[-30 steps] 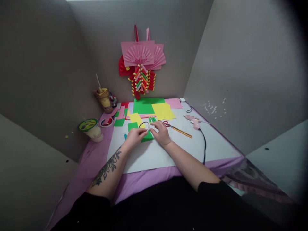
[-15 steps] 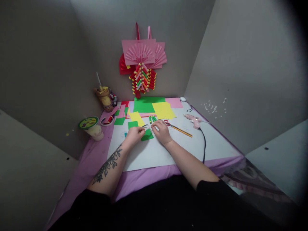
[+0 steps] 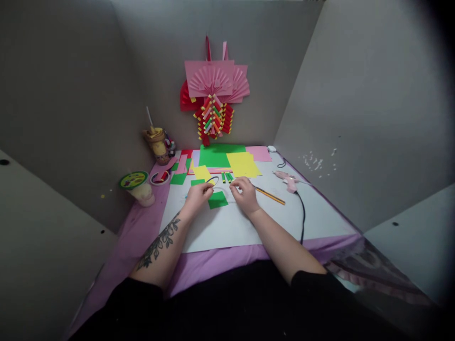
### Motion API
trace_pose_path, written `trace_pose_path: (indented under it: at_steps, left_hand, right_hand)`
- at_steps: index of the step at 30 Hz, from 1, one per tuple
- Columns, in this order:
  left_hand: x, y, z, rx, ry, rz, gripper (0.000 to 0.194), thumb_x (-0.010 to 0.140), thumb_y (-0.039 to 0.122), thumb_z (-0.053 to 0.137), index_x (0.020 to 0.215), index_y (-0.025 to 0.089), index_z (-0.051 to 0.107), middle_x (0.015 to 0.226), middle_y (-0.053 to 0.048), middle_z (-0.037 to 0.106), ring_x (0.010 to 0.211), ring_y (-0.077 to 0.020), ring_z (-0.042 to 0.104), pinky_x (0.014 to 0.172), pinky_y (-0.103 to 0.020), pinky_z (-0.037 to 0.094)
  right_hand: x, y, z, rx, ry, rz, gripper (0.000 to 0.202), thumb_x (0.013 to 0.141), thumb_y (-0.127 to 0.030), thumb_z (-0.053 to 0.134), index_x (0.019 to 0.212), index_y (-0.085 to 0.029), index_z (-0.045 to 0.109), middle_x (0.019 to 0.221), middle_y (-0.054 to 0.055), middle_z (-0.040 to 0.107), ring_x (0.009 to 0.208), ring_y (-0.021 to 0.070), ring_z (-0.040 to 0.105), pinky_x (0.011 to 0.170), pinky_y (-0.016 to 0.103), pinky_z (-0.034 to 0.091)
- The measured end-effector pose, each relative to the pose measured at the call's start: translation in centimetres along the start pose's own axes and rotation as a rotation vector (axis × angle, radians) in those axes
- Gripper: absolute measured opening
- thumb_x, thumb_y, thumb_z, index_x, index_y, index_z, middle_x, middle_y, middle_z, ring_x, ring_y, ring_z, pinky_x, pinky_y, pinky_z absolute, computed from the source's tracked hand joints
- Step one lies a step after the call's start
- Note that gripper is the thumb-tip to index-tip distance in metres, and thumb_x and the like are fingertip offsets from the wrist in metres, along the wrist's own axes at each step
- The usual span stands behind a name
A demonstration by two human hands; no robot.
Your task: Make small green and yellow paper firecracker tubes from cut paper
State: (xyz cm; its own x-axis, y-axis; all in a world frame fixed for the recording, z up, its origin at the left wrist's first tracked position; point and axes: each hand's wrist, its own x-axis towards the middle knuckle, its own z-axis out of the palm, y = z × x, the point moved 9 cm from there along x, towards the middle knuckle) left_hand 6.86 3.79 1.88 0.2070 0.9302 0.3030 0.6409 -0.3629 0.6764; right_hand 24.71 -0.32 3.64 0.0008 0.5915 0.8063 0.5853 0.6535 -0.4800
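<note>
My left hand (image 3: pixel 199 195) is closed in a pinch, with a thin curved dark strand (image 3: pixel 214 178) arching up just above its fingertips. A faint pale arc, like a thread, shows beside those fingers, too fine to make out fully. To the right, my right hand (image 3: pixel 245 195) also pinches, and whatever its fingertips hold is too small to tell. A gap separates the two hands. Below it lies a green paper piece (image 3: pixel 218 200) on the white sheet (image 3: pixel 220 229). Just beyond the fingers sit several small green paper rolls (image 3: pixel 226 177) with yellow ends.
Yellow paper (image 3: pixel 243 164) and a large green sheet (image 3: pixel 222 155) lie at the back. Right of my hand are a striped pencil (image 3: pixel 270 195) and a pink glue gun (image 3: pixel 289 182) with its cord. Left stand a lidded cup (image 3: pixel 137 188) and a tape roll (image 3: pixel 159 178). Paper decorations (image 3: pixel 212 97) hang behind.
My hands have moved apart from their near-touching position, the right one shifting rightward. The red scissor handles beside it are now hidden. The view has shifted slightly.
</note>
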Motion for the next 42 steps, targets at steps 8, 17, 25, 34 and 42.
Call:
trace_pose_path:
  at_steps: [8, 17, 25, 34, 42]
  left_hand:
    - [0.2, -2.2, -7.3, 0.116, 0.294, -0.100, 0.032, 0.085, 0.029, 0.048, 0.101, 0.016, 0.072, 0.085, -0.006, 0.074, 0.078, -0.0197, 0.065, 0.071, -0.026, 0.048]
    - [0.2, 0.0, -1.8, 0.302, -0.014, 0.168, 0.047, 0.082, 0.030, 0.060, 0.128, 0.021, 0.056, 0.125, -0.010, 0.057, 0.106, -0.0224, 0.059, 0.088, -0.030, 0.047]
    - [-0.3, 1.7, -0.9, 0.266, -0.073, 0.212, 0.016, 0.086, 0.030, 0.055, 0.087, 0.019, 0.067, 0.098, -0.006, 0.061, 0.087, -0.0192, 0.059, 0.076, -0.029, 0.045]
    - [-0.2, 2.3, 1.2, -0.074, -0.115, 0.201, 0.021, 0.083, 0.036, 0.057, 0.079, 0.016, 0.064, 0.081, -0.002, 0.062, 0.066, -0.0120, 0.051, 0.063, -0.025, 0.042]
    - [-0.1, 1.0, 1.1, -0.224, -0.192, 0.132, 0.053, 0.089, 0.027, 0.048, 0.141, 0.021, 0.039, 0.131, -0.012, 0.056, 0.099, -0.0161, 0.061, 0.083, -0.030, 0.050]
  right_hand:
    - [0.3, 1.6, -1.0, 0.070, 0.055, 0.205, 0.012, 0.082, -0.022, 0.050, 0.070, -0.022, 0.051, 0.077, 0.004, 0.055, 0.074, 0.0178, 0.052, 0.065, 0.031, 0.044]
    - [-0.1, 0.7, 2.3, 0.159, -0.238, 0.066, 0.006, 0.079, -0.019, 0.051, 0.074, -0.021, 0.054, 0.086, 0.006, 0.061, 0.089, 0.0210, 0.055, 0.074, 0.034, 0.046]
    - [-0.4, 1.2, 2.4, 0.177, -0.260, 0.111, 0.012, 0.079, -0.022, 0.054, 0.088, -0.021, 0.062, 0.097, 0.007, 0.063, 0.096, 0.0220, 0.056, 0.081, 0.038, 0.047]
    - [-1.9, 3.7, 5.4, 0.636, -0.310, 0.580, 0.030, 0.067, -0.041, 0.071, 0.088, -0.021, 0.065, 0.112, 0.008, 0.062, 0.107, 0.0232, 0.056, 0.079, 0.034, 0.049]
    - [-1.9, 6.8, 3.3, 0.726, -0.005, 0.797, 0.032, 0.060, -0.047, 0.074, 0.069, -0.021, 0.057, 0.091, 0.004, 0.064, 0.079, 0.0164, 0.059, 0.069, 0.029, 0.048]
